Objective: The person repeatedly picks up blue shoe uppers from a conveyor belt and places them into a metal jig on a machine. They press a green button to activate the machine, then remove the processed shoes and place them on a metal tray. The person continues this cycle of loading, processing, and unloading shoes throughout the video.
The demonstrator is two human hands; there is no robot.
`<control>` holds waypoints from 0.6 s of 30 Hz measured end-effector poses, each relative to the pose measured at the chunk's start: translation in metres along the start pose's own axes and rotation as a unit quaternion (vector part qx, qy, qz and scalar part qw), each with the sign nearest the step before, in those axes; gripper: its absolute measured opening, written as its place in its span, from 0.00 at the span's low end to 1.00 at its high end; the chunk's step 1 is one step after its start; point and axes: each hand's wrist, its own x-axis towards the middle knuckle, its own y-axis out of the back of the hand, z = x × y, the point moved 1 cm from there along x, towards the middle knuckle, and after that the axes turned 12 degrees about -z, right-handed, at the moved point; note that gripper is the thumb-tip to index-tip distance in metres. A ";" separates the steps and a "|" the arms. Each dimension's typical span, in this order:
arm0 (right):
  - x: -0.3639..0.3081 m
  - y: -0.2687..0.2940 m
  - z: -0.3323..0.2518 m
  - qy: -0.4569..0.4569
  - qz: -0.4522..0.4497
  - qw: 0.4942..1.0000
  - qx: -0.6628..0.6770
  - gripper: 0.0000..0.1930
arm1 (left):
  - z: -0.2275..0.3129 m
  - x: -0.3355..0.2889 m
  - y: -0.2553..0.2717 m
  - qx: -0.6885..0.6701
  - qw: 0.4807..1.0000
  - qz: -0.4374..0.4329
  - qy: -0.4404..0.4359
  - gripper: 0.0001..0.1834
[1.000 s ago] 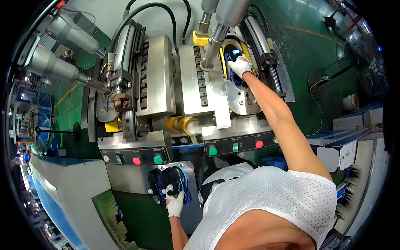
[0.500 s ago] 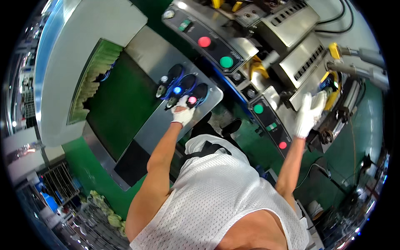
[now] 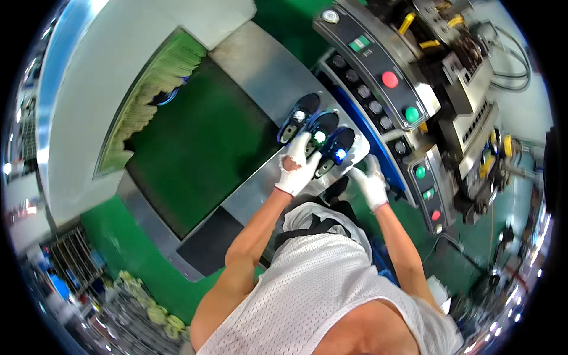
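Observation:
Three dark shoe uppers with blue edges lie side by side at the end of the metal table, each with a bright light spot: the left shoe [image 3: 299,118], the middle shoe [image 3: 322,125] and the right shoe [image 3: 339,145]. My left hand [image 3: 297,170], in a white glove with bare skin showing at one spot, has its index finger and thumb around the near end of the middle shoe, which they partly hide. My right hand [image 3: 373,183], also gloved in white, is just off the table's right corner, empty, with fingers apart, near the right shoe.
A green conveyor belt [image 3: 201,136] runs left into a grey housing [image 3: 148,23] with a fringed curtain [image 3: 139,100]. To the right stands a machine with button panels [image 3: 378,65] and metal heads. A wire rack [image 3: 74,251] stands at lower left.
My right hand has come left from the machine's pad area to beside the table corner. My left hand has moved from the right shoe to the middle one. The view has shifted too.

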 end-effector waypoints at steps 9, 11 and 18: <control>0.090 -0.162 -0.005 -0.155 0.257 0.939 0.166 0.43 | -0.071 0.051 -0.045 -0.015 0.983 -0.152 0.106 0.40; 0.086 -0.153 -0.002 -0.141 0.228 0.936 0.227 0.41 | -0.064 0.053 -0.043 0.118 0.971 -0.164 0.131 0.45; 0.043 -0.109 0.045 -0.085 0.146 0.852 0.496 0.30 | -0.062 0.058 -0.051 0.174 0.942 -0.224 0.179 0.43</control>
